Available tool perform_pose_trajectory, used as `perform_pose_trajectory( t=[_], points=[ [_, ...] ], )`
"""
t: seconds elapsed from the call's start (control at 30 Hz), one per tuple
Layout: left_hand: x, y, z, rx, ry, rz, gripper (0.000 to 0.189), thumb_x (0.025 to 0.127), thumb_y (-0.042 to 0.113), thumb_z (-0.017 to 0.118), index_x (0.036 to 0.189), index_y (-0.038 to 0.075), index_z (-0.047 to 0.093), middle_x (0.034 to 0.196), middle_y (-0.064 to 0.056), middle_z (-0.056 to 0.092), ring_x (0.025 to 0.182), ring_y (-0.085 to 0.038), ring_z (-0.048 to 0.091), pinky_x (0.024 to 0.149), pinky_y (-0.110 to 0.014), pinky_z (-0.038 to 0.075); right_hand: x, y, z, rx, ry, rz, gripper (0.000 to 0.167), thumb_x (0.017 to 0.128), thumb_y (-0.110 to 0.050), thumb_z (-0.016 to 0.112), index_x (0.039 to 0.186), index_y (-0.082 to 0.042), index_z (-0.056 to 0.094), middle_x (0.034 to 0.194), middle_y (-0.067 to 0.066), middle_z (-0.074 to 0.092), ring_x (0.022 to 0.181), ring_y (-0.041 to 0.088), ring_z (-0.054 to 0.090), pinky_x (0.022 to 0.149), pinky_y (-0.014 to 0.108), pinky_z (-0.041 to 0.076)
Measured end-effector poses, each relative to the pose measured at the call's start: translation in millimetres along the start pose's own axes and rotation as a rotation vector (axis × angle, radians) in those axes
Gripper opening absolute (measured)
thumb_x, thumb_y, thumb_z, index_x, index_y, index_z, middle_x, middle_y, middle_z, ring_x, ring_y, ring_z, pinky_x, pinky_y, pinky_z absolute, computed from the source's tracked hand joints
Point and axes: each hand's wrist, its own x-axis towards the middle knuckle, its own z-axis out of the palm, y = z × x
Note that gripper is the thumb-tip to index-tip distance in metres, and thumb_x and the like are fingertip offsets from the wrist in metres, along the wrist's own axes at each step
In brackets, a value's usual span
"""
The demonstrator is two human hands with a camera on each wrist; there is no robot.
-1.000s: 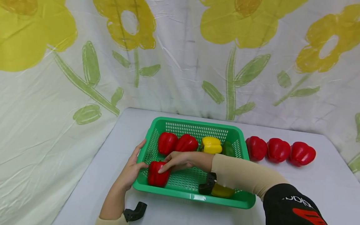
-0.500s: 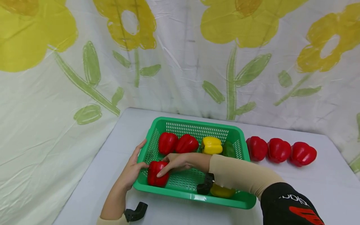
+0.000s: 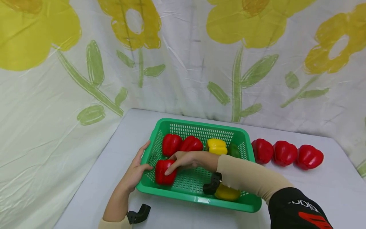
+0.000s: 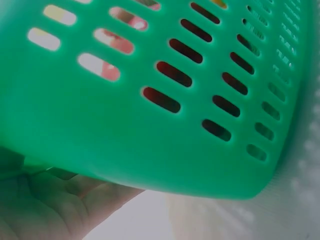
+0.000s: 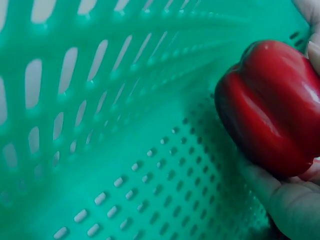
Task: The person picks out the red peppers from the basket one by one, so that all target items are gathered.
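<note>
My right hand [image 3: 186,160] grips a red bell pepper [image 3: 164,173] inside the left part of the green basket [image 3: 197,199]. In the right wrist view the pepper [image 5: 272,107] hangs close over the perforated floor, with fingers on opposite sides of it. On the basket's left rim, my left hand [image 3: 134,173] holds on, its thumb over the edge and its fingers along the outside. The left wrist view shows that hand [image 4: 65,205] against the basket wall [image 4: 115,140]. Behind the right hand lie two more red bell peppers [image 3: 171,144], [image 3: 192,143].
A yellow bell pepper [image 3: 216,146] and a green vegetable [image 3: 233,150] lie at the basket's back right. Under the right forearm is another yellow one [image 3: 227,193], partly hidden. Three red bell peppers [image 3: 285,153] stand in a row on the white table [image 3: 308,190]. A flowered curtain [image 3: 183,63] hangs behind.
The right hand has moved the red bell pepper a little to the right and up in the head view, away from the left wall. The left hand has stayed on the rim.
</note>
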Motion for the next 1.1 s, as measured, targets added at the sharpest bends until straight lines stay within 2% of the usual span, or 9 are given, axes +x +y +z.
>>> perform_pose_trajectory(
  t=[0.17, 0.4, 0.73, 1.1],
  points=[
    [0.1, 0.0, 0.1, 0.005, 0.003, -0.006, 0.083, 0.079, -0.008, 0.043, 0.148, 0.029, 0.018, 0.155, -0.007, 0.015, 0.136, -0.034, 0.027, 0.097, -0.048, 0.040, -8.5, -1, -4, 0.023, -0.035, -0.024, 0.046, 0.081, -0.017, 0.068, 0.121, 0.000, 0.051, 0.116, 0.005, 0.059, 0.107, 0.021, 0.052, 0.098, 0.041, 0.044],
    [0.6, 0.0, 0.4, 0.006, 0.007, -0.015, 0.083, 0.079, -0.008, 0.043, 0.148, 0.031, 0.018, 0.154, -0.007, 0.016, 0.134, -0.034, 0.030, 0.095, -0.045, 0.042, -25.2, -2, -9, 0.050, -0.037, -0.047, 0.051, 0.082, -0.014, 0.067, 0.127, 0.001, 0.048, 0.116, 0.006, 0.059, 0.107, 0.020, 0.054, 0.096, 0.041, 0.045],
    [0.1, 1.8, 0.5, 0.019, 0.014, -0.018, 0.084, 0.078, -0.008, 0.044, 0.148, 0.029, 0.017, 0.156, -0.008, 0.012, 0.133, -0.035, 0.029, 0.092, -0.041, 0.042, -49.1, -4, -18, 0.106, -0.097, -0.107, 0.040, 0.085, -0.012, 0.061, 0.122, 0.001, 0.052, 0.112, 0.005, 0.060, 0.105, 0.018, 0.054, 0.094, 0.041, 0.046],
    [0.4, 2.0, 0.7, 0.019, 0.010, -0.022, 0.084, 0.078, -0.008, 0.044, 0.149, 0.029, 0.016, 0.155, -0.008, 0.012, 0.132, -0.034, 0.031, 0.091, -0.037, 0.041, -78.2, -3, -28, 0.148, -0.096, -0.143, 0.043, 0.085, -0.014, 0.060, 0.123, 0.002, 0.050, 0.115, 0.005, 0.060, 0.107, 0.018, 0.053, 0.093, 0.038, 0.047]
  ],
)
